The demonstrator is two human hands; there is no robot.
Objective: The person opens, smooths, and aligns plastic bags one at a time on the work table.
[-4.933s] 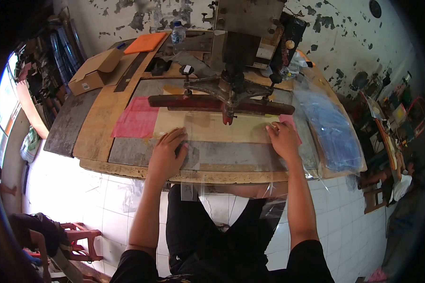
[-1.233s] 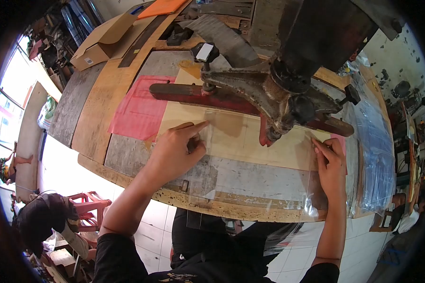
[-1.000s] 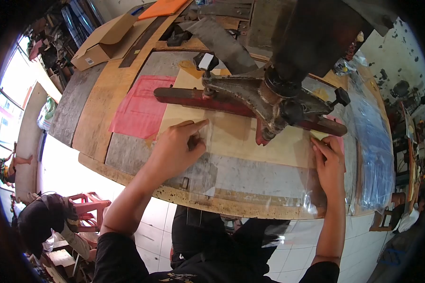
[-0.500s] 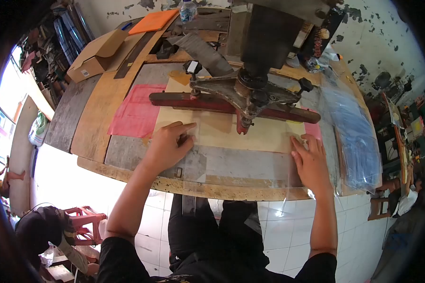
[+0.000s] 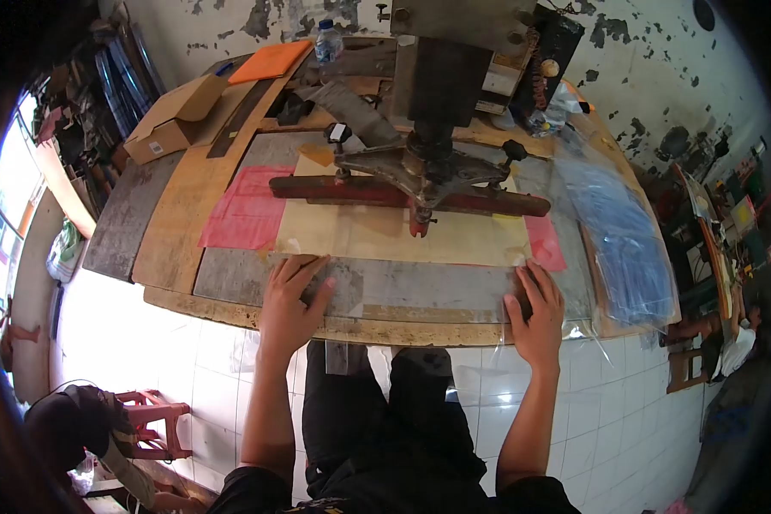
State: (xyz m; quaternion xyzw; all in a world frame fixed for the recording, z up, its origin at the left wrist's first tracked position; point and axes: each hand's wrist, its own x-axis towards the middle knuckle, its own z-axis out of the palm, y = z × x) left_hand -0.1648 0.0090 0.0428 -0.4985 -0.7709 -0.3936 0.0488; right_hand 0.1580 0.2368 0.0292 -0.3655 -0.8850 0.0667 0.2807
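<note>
On the grey work plate (image 5: 420,287), a clear plastic sheet (image 5: 385,300), hard to make out, spreads toward the front edge. My left hand (image 5: 291,300) rests on its left part, fingers stretched forward and thumb apart. At the right, my right hand (image 5: 536,313) lies with spread fingers, the tips by the near corner of a cream sheet (image 5: 385,244). Pink sheets (image 5: 244,206) show at both ends of the cream one. Above them is a press with a long red bar (image 5: 488,204) under a dark metal bracket (image 5: 424,167). Any gap beneath the bar is unclear.
Stacked clear plastic sheets (image 5: 621,248) lie at the table's right. An open cardboard box (image 5: 176,116), an orange folder (image 5: 270,62) and a water bottle (image 5: 327,43) stand at the back left. A person (image 5: 81,433) sits at lower left near a red stool (image 5: 158,420).
Both hands have drawn back toward the table's front edge, and the right hand's fingers have spread. The view has shifted slightly. The press bar looks unchanged over the cream sheet.
</note>
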